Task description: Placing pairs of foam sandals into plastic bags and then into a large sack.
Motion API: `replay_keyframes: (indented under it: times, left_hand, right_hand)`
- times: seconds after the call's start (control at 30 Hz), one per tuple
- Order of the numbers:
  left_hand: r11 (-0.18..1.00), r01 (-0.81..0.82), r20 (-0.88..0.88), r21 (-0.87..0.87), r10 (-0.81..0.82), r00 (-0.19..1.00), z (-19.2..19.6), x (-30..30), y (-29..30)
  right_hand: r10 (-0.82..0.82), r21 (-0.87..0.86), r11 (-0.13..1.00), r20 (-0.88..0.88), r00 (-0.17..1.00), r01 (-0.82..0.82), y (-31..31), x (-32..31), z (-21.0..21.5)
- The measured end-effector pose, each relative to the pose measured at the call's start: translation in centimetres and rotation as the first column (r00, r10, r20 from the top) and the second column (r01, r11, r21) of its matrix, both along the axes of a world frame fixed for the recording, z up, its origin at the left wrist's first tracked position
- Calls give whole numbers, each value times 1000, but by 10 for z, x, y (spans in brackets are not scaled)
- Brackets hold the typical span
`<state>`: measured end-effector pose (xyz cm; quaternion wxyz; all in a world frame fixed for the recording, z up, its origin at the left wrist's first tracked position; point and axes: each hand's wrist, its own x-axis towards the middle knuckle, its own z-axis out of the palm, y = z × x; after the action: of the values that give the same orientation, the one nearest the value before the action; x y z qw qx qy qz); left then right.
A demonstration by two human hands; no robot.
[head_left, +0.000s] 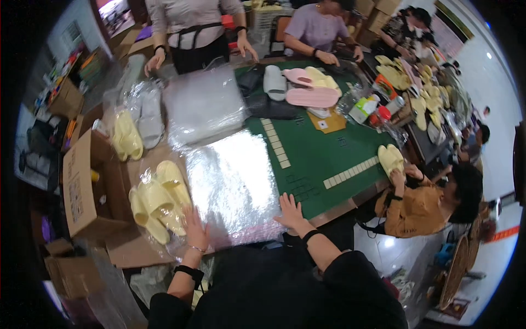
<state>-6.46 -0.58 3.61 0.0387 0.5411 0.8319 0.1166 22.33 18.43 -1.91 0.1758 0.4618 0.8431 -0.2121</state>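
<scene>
Where bag stack (233, 186) ends: L hand (195, 230), R hand (290, 211) flat; green table (318, 156) beyond.

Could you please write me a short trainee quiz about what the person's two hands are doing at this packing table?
1. True or false: the left hand rests on bagged yellow slippers.
2. What does the right hand touch? A) a pink slipper B) the clear bag stack at the green table edge C) a bottle
3. Fill in: the cardboard box stands to the person's ____.

Key: 1 true; 2 B; 3 left.
</scene>
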Motion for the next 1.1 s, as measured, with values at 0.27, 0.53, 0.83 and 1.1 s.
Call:
replay_keyframes:
  times: [0.27,0.53,0.83,1.1]
  left_hand:
    - [778,170,221,-605,-41,974,-30,49,65]
    - [762,210,150,-613,-148,977,-64,38,50]
    - [695,191,174,-693,-97,980,-48,45,57]
    - [717,158,163,-679,-63,985,-50,48,55]
  right_hand:
    - [-20,-61,998,9,1000,20,5,8,1]
    - [16,-203,979,83,996,1,17,-2,17]
    - [31,-203,979,65,997,-17,12,-5,21]
    - [24,-314,949,14,1000,-18,20,-1,30]
